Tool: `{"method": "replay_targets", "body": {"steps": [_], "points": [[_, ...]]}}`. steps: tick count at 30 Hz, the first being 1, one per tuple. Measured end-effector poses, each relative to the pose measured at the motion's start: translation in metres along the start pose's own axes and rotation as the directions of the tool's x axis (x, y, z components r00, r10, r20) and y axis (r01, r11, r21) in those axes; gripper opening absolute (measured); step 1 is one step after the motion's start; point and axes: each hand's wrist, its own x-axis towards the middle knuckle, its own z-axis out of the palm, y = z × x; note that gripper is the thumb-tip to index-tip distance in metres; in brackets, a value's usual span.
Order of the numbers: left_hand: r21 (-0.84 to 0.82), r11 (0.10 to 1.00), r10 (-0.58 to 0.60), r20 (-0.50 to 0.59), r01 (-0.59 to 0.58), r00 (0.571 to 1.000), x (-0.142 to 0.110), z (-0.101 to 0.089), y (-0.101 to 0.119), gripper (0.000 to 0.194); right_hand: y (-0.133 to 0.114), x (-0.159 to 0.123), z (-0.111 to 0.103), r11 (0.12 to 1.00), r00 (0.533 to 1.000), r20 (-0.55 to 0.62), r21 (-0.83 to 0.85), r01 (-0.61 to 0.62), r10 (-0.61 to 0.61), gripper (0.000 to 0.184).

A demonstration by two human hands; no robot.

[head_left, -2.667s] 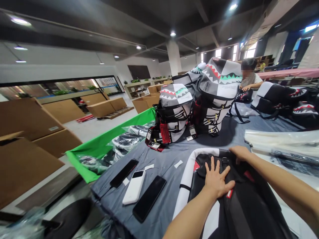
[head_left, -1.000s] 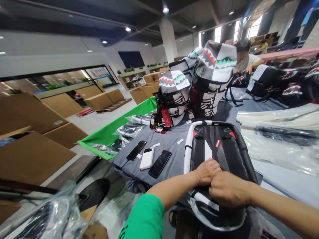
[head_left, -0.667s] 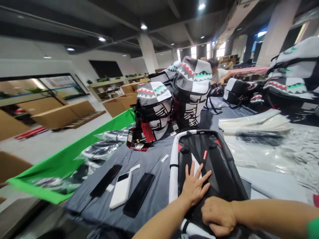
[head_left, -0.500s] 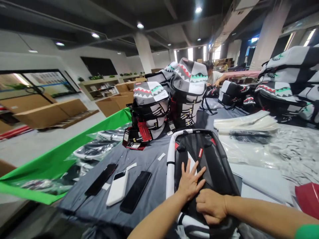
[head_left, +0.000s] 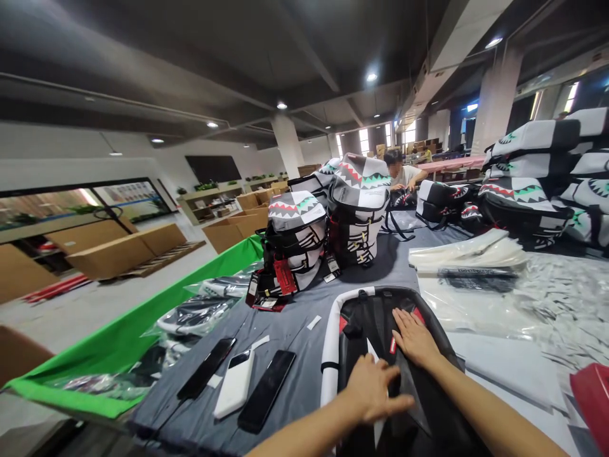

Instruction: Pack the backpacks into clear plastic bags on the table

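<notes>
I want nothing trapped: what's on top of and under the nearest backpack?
On the backpack, the right hand lies beside a small red label; the left hand is over it, nearer the wearer. Gray cloth shows alongside; anything directly underneath is covered.

Grey cloth (head_left: 304,358) covers the bench (head_left: 399,270). On it lie one black-and-white backpack (head_left: 442,419), two dark phones (head_left: 267,390), one white power bank (head_left: 234,388), small white slips (head_left: 314,322), and also piled backpacks (head_left: 295,219).

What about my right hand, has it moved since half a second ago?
Yes, your right hand moved away from you along the bag: then well short of the red label, it now lies just to the label's right.
</notes>
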Motion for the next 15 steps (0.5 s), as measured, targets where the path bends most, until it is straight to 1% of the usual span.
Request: {"method": "replay_targets", "body": {"steps": [1,2,3,4,5,7,8,9,11,13,14,15], "points": [[0.021,1.000,-0.010,-0.072,0.011,0.997,0.013,-0.009,-0.003,0.070,0.001,-0.003,0.006,1.000,1.000,-0.004,0.019,-0.010,0.010,0.055],[0.039,0.999,-0.008,-0.172,0.015,0.985,0.025,-0.014,-0.008,0.071,0.001,-0.004,0.009,0.999,1.000,-0.013,0.042,-0.021,0.022,0.053],[0.044,0.999,-0.007,-0.247,0.018,0.969,0.036,-0.014,-0.013,0.074,0.003,-0.004,0.009,0.997,0.999,-0.026,0.068,-0.035,0.037,0.050],[0.035,0.999,-0.010,-0.289,0.021,0.957,0.045,-0.009,-0.019,0.077,0.008,-0.001,0.005,0.994,0.997,-0.044,0.094,-0.058,0.062,0.048],[0.008,0.999,-0.029,-0.289,0.033,0.957,0.052,-0.002,-0.025,0.079,0.016,0.003,-0.002,0.989,0.993,-0.066,0.118,-0.092,0.100,0.046],[-0.049,0.997,-0.069,-0.265,0.058,0.962,0.058,0.017,-0.036,0.079,0.044,0.014,-0.024,0.966,0.968,-0.115,0.155,-0.205,0.224,0.047],[-0.067,0.996,-0.081,-0.264,0.066,0.961,0.059,0.026,-0.039,0.078,0.064,0.019,-0.037,0.945,0.943,-0.136,0.164,-0.283,0.305,0.048],[-0.078,0.995,-0.086,-0.270,0.067,0.959,0.058,0.033,-0.042,0.078,0.085,0.022,-0.050,0.915,0.907,-0.151,0.166,-0.369,0.393,0.048],[-0.097,0.993,-0.090,-0.287,0.064,0.954,0.057,0.041,-0.045,0.078,0.128,0.022,-0.071,0.823,0.809,-0.157,0.152,-0.548,0.567,0.046],[-0.123,0.990,-0.098,-0.289,0.065,0.952,0.057,0.042,-0.046,0.079,0.161,0.016,-0.083,0.705,0.692,-0.136,0.133,-0.697,0.709,0.045],[-0.129,0.990,-0.099,-0.287,0.064,0.953,0.058,0.042,-0.047,0.080,0.172,0.013,-0.085,0.660,0.650,-0.115,0.129,-0.740,0.751,0.046],[-0.130,0.990,-0.097,-0.284,0.062,0.954,0.059,0.042,-0.048,0.081,0.179,0.011,-0.084,0.636,0.631,-0.083,0.136,-0.760,0.772,0.046]]}}
